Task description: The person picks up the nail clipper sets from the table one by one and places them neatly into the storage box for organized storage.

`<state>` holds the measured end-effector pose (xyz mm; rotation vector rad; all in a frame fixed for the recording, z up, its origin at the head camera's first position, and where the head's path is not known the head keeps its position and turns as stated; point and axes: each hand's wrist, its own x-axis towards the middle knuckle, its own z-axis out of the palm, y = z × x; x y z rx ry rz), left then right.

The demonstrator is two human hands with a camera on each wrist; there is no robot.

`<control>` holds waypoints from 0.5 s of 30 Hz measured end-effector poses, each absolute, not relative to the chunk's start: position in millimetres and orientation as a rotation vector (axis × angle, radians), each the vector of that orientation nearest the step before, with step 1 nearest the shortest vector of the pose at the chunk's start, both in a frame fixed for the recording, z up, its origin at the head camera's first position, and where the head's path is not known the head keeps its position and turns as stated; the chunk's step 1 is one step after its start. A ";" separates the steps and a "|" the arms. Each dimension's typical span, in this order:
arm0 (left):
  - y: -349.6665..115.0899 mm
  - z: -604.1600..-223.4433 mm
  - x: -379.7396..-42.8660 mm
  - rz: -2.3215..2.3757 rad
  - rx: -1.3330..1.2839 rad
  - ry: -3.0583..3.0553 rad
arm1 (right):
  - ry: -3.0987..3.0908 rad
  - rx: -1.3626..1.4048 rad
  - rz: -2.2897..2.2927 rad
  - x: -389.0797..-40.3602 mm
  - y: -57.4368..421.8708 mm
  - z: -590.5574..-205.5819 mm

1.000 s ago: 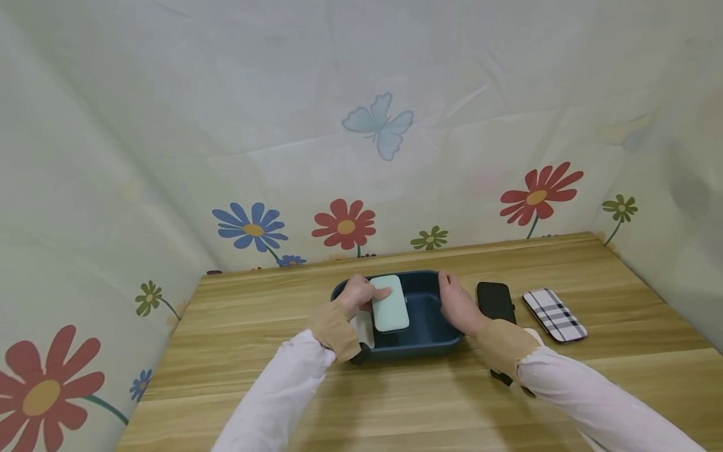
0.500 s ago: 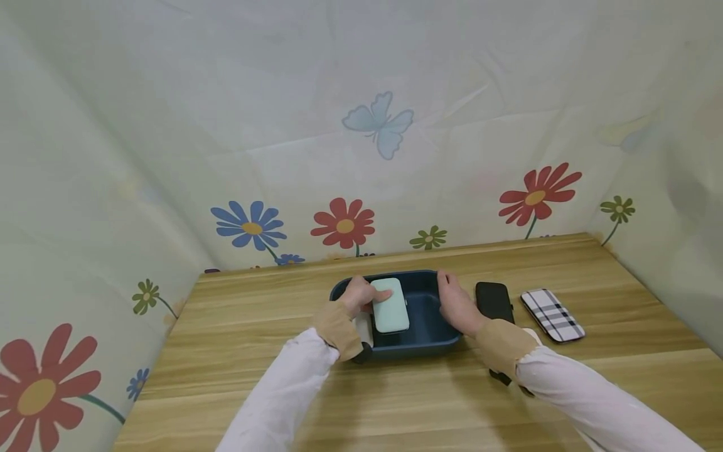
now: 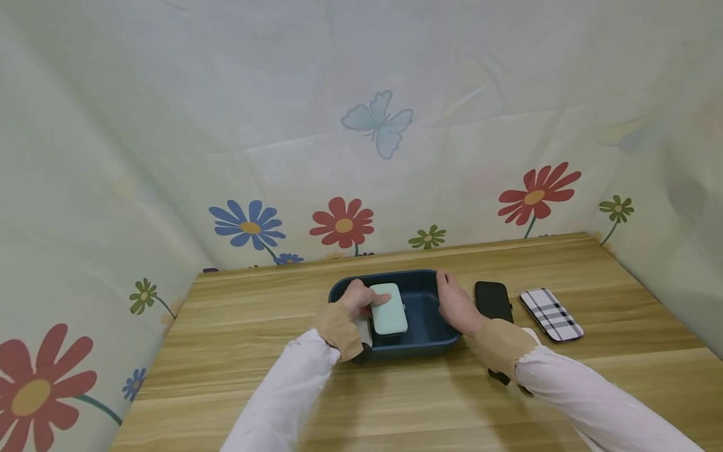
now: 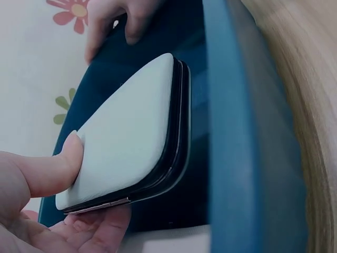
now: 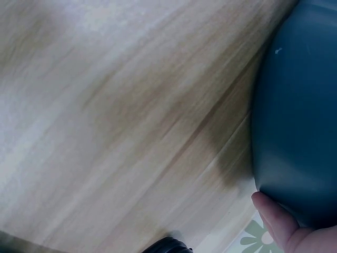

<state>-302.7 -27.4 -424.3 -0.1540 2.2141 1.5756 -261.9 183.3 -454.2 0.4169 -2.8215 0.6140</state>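
A mint-green hinged case (image 3: 390, 311) with a black edge is pinched in my left hand (image 3: 359, 299). In the left wrist view, the thumb lies on the case's flat face (image 4: 126, 126) and the fingers are underneath, by the metal hinge strip. The case is tilted inside a dark blue basin (image 3: 418, 351). At the basin's left end lies a pale flat item (image 3: 364, 329), partly covered by my left hand and wrist. My right hand (image 3: 456, 306) holds the basin's right end, with fingers over the rim. The right wrist view shows its fingertips at the basin's outer wall (image 5: 300, 116).
Right of the basin lie a black case (image 3: 493, 300) and a black-and-white plaid case (image 3: 551, 315). A white item (image 3: 532, 334) and a black strap (image 3: 499, 376) show from under my right forearm. The wooden table (image 3: 237, 351) meets a flowered cloth (image 3: 271, 150) at the back.
My left hand has shifted the mint-green case slightly toward me and lower in the basin. My right hand stays at the basin's right end.
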 end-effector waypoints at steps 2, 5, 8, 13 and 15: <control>-28.2 -426.1 -303.6 1.564 -0.153 2.224 | -2.821 0.413 0.609 -262.0 183.6 -454.7; -28.5 -428.4 -304.5 1.545 -0.149 2.245 | -2.821 0.412 0.606 -262.3 183.9 -455.6; -27.7 -428.3 -303.7 1.550 -0.147 2.242 | -2.825 0.412 0.611 -262.6 184.1 -456.5; -25.7 -426.3 -299.8 1.542 -0.143 2.250 | -2.840 0.406 0.628 -262.6 183.8 -456.0; -24.9 -426.2 -298.9 1.530 -0.152 2.263 | -2.843 0.404 0.626 -262.7 183.9 -456.2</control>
